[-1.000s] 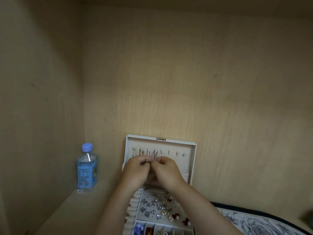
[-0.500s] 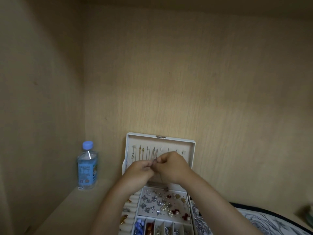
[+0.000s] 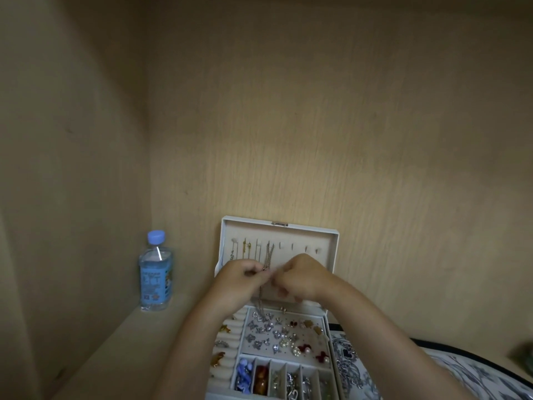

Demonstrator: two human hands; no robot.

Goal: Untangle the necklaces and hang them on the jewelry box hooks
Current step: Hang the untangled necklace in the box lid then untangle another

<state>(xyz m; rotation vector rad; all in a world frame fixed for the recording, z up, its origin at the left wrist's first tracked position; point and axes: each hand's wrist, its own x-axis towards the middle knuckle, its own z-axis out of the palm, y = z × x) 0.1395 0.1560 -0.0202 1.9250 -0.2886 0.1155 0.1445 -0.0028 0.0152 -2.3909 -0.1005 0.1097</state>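
A white jewelry box [image 3: 331, 236] stands open against the wooden back wall, its lid upright with a row of small hooks [image 3: 291, 246]. Several thin chains hang from the left hooks. A silver necklace [image 3: 269, 254] hangs from a middle hook and trails down past my hands toward the tray. My left hand [image 3: 239, 280] and my right hand [image 3: 300, 277] meet in front of the lid, and both pinch this chain between fingertips. The tray below holds several earrings and charms [image 3: 284, 336].
A blue-capped water bottle [image 3: 155, 272] stands to the left by the side wall. A patterned cloth [image 3: 467, 373] with several loose silver chains [image 3: 347, 362] lies right of the box. Wooden walls close in at the back and left.
My hands have dropped slightly below the hooks and the view has tilted down, showing more of the tray. The silver chain now hangs from a middle hook.
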